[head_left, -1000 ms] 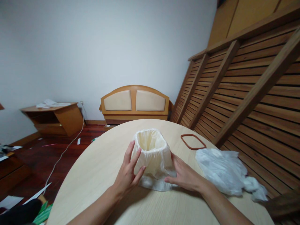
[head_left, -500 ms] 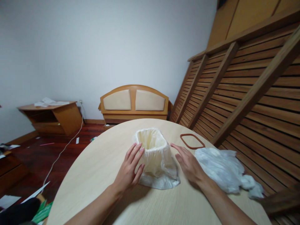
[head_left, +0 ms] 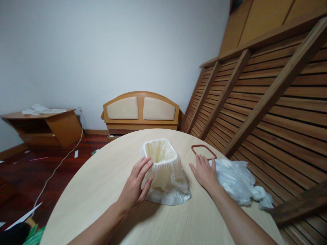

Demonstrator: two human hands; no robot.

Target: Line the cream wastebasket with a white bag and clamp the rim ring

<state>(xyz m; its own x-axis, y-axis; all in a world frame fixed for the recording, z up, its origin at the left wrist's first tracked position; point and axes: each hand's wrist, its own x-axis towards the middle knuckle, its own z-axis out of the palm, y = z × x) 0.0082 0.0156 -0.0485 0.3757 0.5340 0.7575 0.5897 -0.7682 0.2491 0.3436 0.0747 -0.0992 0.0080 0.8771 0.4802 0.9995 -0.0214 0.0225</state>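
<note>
A small pale bin [head_left: 159, 151] stands upright on the round table, lined with a translucent white plastic bag [head_left: 170, 182] that is folded over its rim and hangs loose around its base. My left hand [head_left: 136, 180] rests against the bin's near left side, fingers stretched out at the rim. To the right of the bin, my right hand [head_left: 205, 172] is open with its fingers spread. Its fingertips are at the near edge of a brown rounded-square ring [head_left: 203, 146], which lies flat. Whether they touch the ring I cannot tell.
A crumpled heap of white plastic bags [head_left: 235, 180] lies on the round table [head_left: 97, 190], right of my right hand. A slatted wooden frame [head_left: 255, 115] leans close along the table's right side. Behind stand a headboard [head_left: 141, 107] and a low cabinet [head_left: 63, 127]; a cable [head_left: 57, 168] crosses the floor.
My right hand has moved from beside the bin's rim, away to the right, to the brown ring. My left hand stays at the bin. The camera view has turned slightly right.
</note>
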